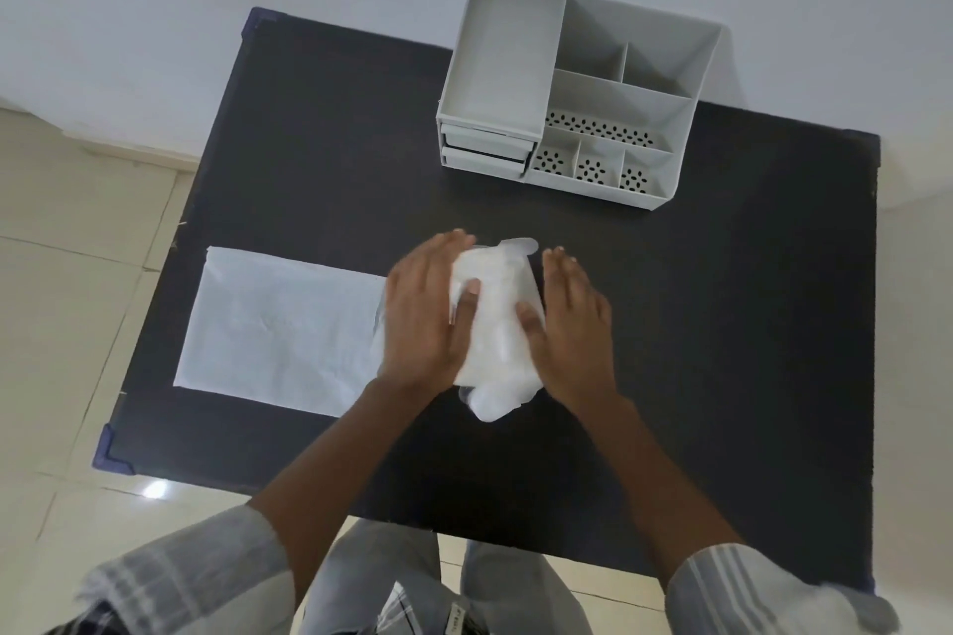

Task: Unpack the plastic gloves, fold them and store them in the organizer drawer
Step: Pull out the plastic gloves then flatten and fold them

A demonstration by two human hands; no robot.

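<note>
A bundle of translucent white plastic gloves [496, 320] lies in the middle of the black table [722, 325]. My left hand [428, 309] presses flat on its left side, thumb on top. My right hand [572, 325] lies along its right side, thumb on the gloves. Glove ends stick out beyond my fingers and below my palms. The grey desk organizer [572, 88] stands at the back of the table. Its two small drawers [487, 150] at the front left look pushed in.
A flat white plastic bag [281, 325] lies on the left part of the table, partly under my left hand. Blue corner guards [111, 451] mark the table's corners. A tiled floor and a white wall surround the table.
</note>
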